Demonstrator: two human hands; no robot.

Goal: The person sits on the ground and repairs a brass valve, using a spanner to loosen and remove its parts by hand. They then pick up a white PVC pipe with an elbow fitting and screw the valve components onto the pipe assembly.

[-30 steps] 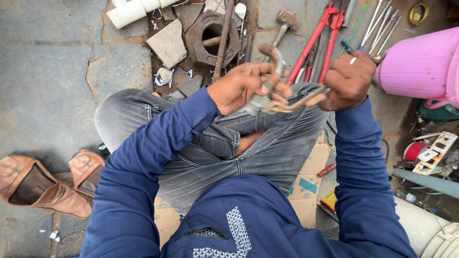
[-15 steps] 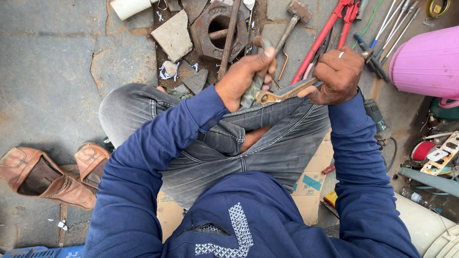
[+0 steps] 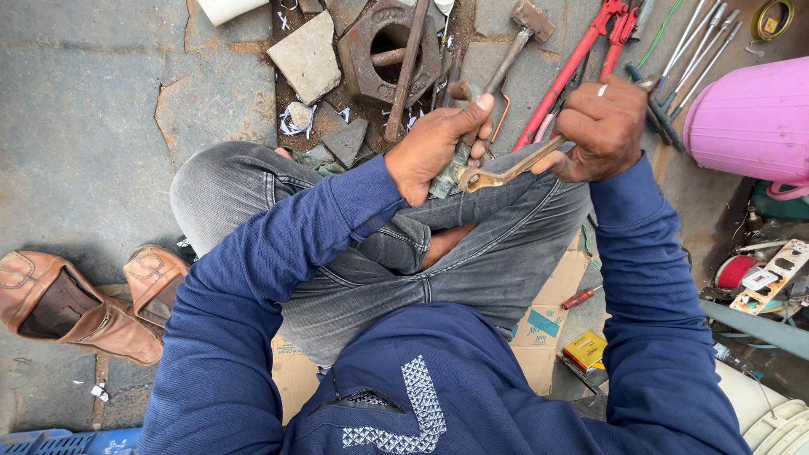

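Left hand: clenched around a small metal fitting; best held steady.
Right hand: grasping the spanner; turn squarely, ring fully seated.

Hammer, bolt cutters, pink bucket crowding ground beyond hands.

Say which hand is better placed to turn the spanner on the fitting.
Right, probably: the right hand grips the spanner by its handle, while the left hand is wrapped around the metal fitting, steadying it.
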